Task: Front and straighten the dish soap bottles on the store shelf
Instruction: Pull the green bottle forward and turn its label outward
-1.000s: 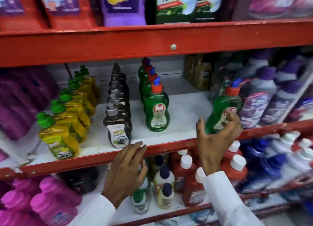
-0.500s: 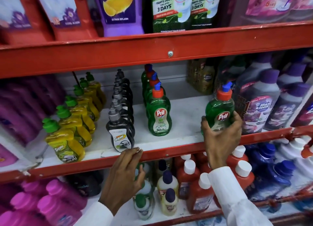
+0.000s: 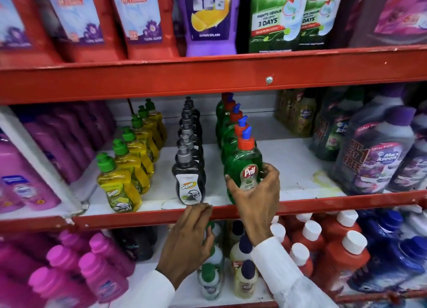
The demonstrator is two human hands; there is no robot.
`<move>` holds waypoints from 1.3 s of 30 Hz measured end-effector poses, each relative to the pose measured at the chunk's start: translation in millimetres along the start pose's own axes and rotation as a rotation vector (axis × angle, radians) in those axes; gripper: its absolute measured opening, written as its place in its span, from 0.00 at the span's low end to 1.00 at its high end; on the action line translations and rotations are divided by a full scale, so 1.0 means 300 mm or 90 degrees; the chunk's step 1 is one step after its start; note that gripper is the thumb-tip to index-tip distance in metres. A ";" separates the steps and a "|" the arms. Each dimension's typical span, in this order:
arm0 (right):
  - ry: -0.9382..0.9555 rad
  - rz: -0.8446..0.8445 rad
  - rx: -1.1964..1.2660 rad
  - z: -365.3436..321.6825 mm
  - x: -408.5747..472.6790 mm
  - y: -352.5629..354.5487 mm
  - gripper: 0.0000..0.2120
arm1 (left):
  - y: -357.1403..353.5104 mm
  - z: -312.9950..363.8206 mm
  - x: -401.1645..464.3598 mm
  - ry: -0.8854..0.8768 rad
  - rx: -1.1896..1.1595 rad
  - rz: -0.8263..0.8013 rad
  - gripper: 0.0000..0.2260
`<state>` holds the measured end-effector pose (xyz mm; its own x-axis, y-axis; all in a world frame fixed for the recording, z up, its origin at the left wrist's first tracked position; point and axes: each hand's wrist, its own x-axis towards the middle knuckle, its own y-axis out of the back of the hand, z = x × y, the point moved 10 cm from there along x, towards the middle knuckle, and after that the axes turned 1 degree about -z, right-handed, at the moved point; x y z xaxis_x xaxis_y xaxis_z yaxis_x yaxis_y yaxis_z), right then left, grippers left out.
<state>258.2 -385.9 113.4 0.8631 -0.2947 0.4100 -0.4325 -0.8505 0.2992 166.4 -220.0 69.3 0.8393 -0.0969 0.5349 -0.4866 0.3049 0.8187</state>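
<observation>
Head view: your right hand (image 3: 254,199) is wrapped around the green Pril bottle (image 3: 242,166), thumb on its left flank, fingers (image 3: 270,171) curled round the right side, label facing you. The bottle stands upright at the front of the green row (image 3: 227,127), right at the lip of the middle shelf (image 3: 300,169). Red cap, blue spout, pointing up and slightly right.

Your left hand (image 3: 187,240) holds nothing; its fingertips (image 3: 203,207) are bunched narrow and rest on the red shelf edge (image 3: 138,217), just below the black bottle (image 3: 188,183). The thumb hangs below the edge, in front of the small bottles on the lower shelf.

The black bottle, labelled Super, fronts a straight black row (image 3: 190,127) running back to the wall. To its left, the yellow bottle (image 3: 119,187) with a green cap leads the yellow row (image 3: 143,136), which angles back to the right. All three rows sit apart from each other on the white shelf board.

Right of the green row there's bare board, then big purple-capped jugs (image 3: 374,157), well apart from your bottle. Pink bottles (image 3: 30,169) crowd the far left. Above, pouches (image 3: 209,18) stand along the top shelf. Below, red bottles (image 3: 339,254) with white caps sit beside your right sleeve (image 3: 288,277).
</observation>
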 end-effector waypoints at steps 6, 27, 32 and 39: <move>0.003 -0.037 0.000 0.012 0.003 -0.005 0.44 | -0.005 0.000 -0.003 0.000 0.010 -0.003 0.20; 0.107 -0.435 0.030 0.162 0.125 -0.023 0.16 | -0.076 0.000 0.226 0.183 -0.281 0.010 0.22; 0.095 -0.415 0.045 0.177 0.129 -0.023 0.16 | -0.084 0.001 0.233 0.172 -0.296 0.014 0.19; 0.058 -0.399 0.052 0.186 0.124 -0.014 0.18 | -0.067 0.021 0.232 0.151 -0.294 0.023 0.19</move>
<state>306.7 -417.7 79.2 0.9187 0.3044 0.2516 0.1712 -0.8810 0.4411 233.2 -238.8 91.5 0.8815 0.1222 0.4561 -0.4038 0.6958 0.5939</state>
